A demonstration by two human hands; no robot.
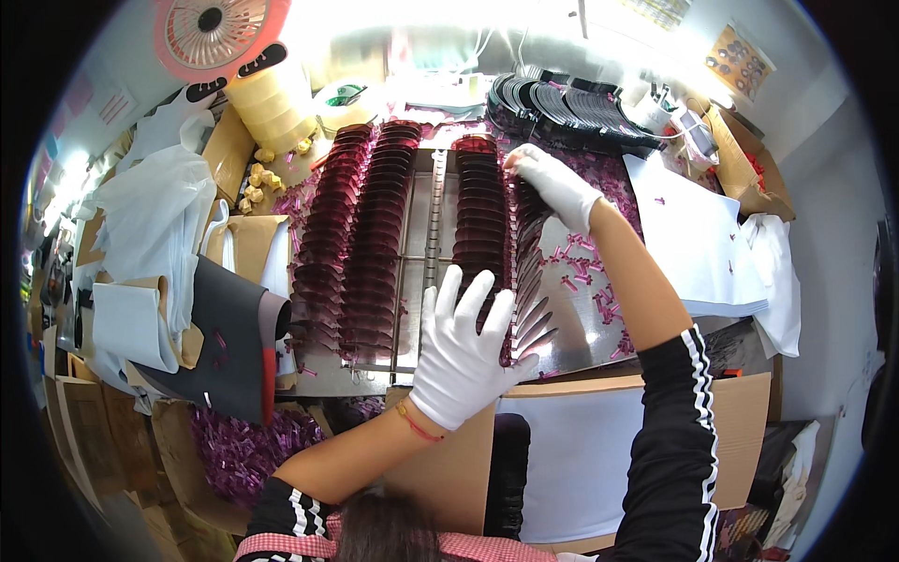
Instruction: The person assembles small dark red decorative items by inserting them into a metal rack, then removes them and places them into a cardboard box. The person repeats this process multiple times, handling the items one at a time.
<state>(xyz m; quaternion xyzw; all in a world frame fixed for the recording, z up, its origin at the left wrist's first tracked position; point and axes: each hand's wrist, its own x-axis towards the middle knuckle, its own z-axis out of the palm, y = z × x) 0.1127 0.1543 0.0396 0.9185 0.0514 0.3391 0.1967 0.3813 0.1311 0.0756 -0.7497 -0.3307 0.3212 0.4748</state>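
Observation:
Rows of dark wine-red tinted lenses stand overlapped on a metal rack in front of me. My left hand, in a white glove, is spread with its palm down over the near end of the right-hand lens row. Its fingertips reach to the lenses. At the far end of the outer right row of tilted lenses, my gloved right hand has its fingers bent together against the lens edges. What its fingertips hold, if anything, is hidden. A ribbed metal strip runs between the rows.
Small purple plastic pieces lie scattered on the metal tabletop, and more fill a box below. Black curved lenses stand at the back. White paper sheets lie right; a dark sheet hangs left. A pink fan stands back left.

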